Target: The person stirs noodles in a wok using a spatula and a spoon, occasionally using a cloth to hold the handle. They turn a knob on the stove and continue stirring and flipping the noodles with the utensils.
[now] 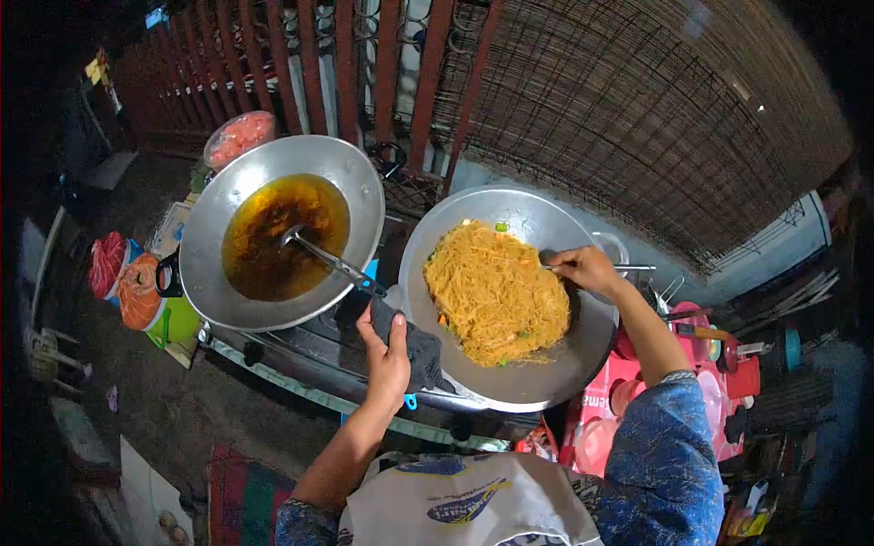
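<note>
My left hand (390,366) is closed on a dark cloth (419,350) at the near left rim of the right wok (510,387). Fried thin noodles (496,291) with green and orange bits fill that wok. At its right side, my right hand (585,270) has its fingers pinched on a metal-handled utensil (637,267), whose head is mostly hidden. A second wok (205,246) to the left holds dark golden oil (273,205). The ladle (323,255) rests with its bowl in the oil, its dark grip reaching toward the cloth.
Both woks sit on a stove (319,350). Left of it are a bag of pink food (238,136), bags of orange food (139,291) and a green container (182,323). Pink containers (596,441) stand on a red cloth at right. A barred fence (387,73) rises behind.
</note>
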`<action>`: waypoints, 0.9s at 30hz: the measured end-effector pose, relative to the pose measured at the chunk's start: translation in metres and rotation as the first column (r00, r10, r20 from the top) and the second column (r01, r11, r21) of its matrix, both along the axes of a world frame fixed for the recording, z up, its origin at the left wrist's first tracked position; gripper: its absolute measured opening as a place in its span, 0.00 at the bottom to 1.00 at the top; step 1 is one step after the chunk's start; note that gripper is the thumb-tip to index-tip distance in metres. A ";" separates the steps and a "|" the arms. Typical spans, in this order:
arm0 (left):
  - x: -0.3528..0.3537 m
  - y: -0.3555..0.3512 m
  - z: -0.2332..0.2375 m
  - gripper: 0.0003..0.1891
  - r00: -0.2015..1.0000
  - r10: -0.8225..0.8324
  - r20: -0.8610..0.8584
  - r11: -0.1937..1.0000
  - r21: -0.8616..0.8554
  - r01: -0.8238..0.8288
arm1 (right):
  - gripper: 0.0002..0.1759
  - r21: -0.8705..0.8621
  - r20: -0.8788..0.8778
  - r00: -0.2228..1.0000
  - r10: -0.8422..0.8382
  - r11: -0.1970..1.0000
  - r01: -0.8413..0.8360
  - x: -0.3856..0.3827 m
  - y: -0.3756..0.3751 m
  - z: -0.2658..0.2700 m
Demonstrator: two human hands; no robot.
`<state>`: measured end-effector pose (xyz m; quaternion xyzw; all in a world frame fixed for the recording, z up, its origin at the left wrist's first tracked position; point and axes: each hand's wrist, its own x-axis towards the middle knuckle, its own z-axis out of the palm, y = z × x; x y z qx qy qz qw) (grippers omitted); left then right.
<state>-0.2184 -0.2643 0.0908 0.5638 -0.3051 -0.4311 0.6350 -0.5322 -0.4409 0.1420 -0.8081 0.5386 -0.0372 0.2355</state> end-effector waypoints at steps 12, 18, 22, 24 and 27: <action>0.007 0.020 0.027 0.27 0.959 0.069 -0.273 0.988 0.151 -0.028 | 0.11 -0.259 -0.238 0.965 -0.111 0.965 0.047 -0.027 0.048 0.106; 0.066 0.057 0.033 0.38 0.901 0.132 -0.413 0.961 0.277 -0.013 | 0.09 -0.440 -0.333 0.932 -0.144 0.898 -0.019 -0.012 0.066 0.138; 0.076 0.059 0.047 0.37 0.916 0.018 -0.401 0.981 0.185 0.061 | 0.09 -0.583 -0.476 0.867 -0.146 0.791 -0.187 0.009 0.078 0.150; 0.075 0.053 0.052 0.38 0.932 0.001 -0.363 0.980 0.183 0.071 | 0.10 -0.612 -0.522 0.847 -0.103 0.737 -0.287 0.009 0.079 0.156; 0.060 0.039 0.045 0.37 0.955 -0.124 -0.269 0.956 0.224 0.187 | 0.10 -0.615 -0.561 0.817 -0.129 0.726 -0.308 0.010 0.079 0.160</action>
